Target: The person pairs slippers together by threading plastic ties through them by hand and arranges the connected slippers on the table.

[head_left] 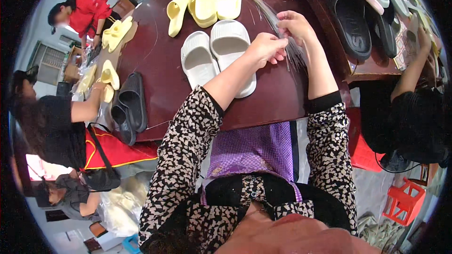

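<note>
My left hand (269, 48) and my right hand (294, 23) meet over a bundle of thin clear plastic strands (263, 5) lying on the dark red table (160, 61). Both pinch strands at the near end of the bundle. A pair of white slide sandals (216, 54) lies just left of my left hand, side by side, open side up. Beyond them sit several pale yellow slides (207, 0), some stacked.
Black slides (129, 106) lie at the table's left edge by a person in black. Another person in red works at the far left with yellow slides (115, 33). Dark and light sandals (355, 14) cover the table to the right. A red stool (405, 200) stands on the floor.
</note>
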Motion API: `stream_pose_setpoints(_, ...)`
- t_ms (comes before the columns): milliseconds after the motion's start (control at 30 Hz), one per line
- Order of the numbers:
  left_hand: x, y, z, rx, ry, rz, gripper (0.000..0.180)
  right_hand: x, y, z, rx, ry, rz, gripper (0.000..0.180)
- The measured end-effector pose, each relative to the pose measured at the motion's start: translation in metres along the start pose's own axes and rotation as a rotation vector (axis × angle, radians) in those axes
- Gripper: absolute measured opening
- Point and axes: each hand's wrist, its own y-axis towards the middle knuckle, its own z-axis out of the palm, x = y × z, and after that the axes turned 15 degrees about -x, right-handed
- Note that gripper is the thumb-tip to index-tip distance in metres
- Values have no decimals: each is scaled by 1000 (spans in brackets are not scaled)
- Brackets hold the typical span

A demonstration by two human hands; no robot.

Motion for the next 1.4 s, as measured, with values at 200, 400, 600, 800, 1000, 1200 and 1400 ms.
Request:
stream_pose_setpoints(200, 5, -1, -2, 15, -170, -49, 14, 0, 4, -3, -19, 30, 18, 29)
stream_pose_setpoints(400, 13, -17, -7, 11, -157, -56, 12, 0, 0, -7, -55, 15, 33, 27)
stream_pose_setpoints(600, 17, -29, -14, 27, -181, -89, 11, -6, 4, -8, -72, -27, 27, 25)
stream_pose_setpoints(800, 16, -47, -27, 72, -255, -139, 11, -30, 19, -7, -288, -495, -515, 23)
stream_pose_setpoints(1000, 14, -81, -39, 159, -184, -199, 9, -32, 2, 4, -320, -974, -657, 21)
stream_pose_setpoints(1200, 21, -119, -48, 197, -89, -232, 7, -33, -3, 5, -312, -1018, -617, 22)
stream_pose_setpoints(1400, 20, -169, -60, 309, 64, -232, 8, -34, -2, 6, -328, -1006, -669, 21)
